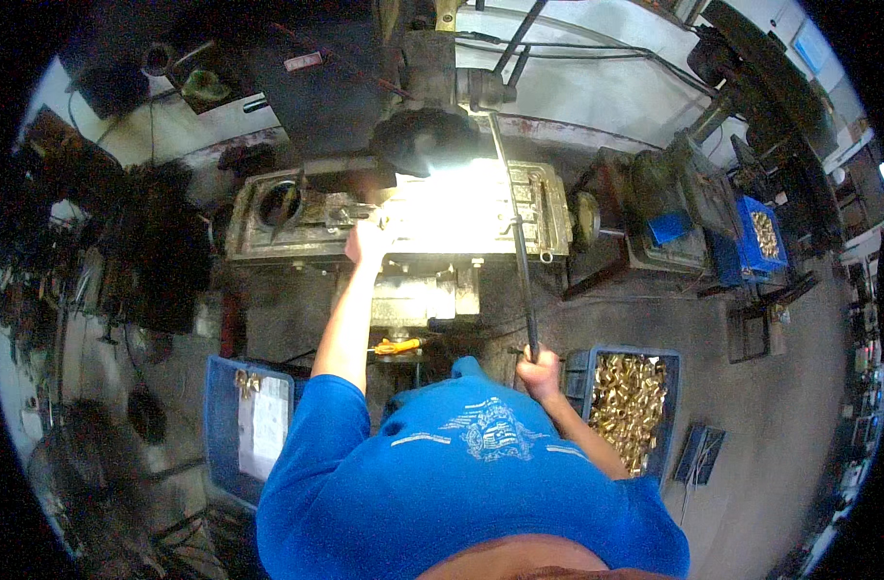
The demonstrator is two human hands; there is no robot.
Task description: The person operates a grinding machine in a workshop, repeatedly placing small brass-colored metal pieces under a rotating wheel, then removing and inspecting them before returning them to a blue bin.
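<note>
Brass fittings (628,398), two blue crates (579,372)

The machine table (461,217) serves as the landmark, lying ahead of the person at the middle of the view. Above it, on its far side, sits the machine head (425,135). A long lever (515,242) runs from the head down across the table's right part to the near side, where the right hand (539,372) closes around its end. The left hand (368,242) rests on the table's near left edge. Below the table to the right stands a crate of metal fittings (628,401); below it to the left stands another crate (249,425) with a sheet of paper (266,425) in it. Well right of the table sits a third crate (756,237).
</note>
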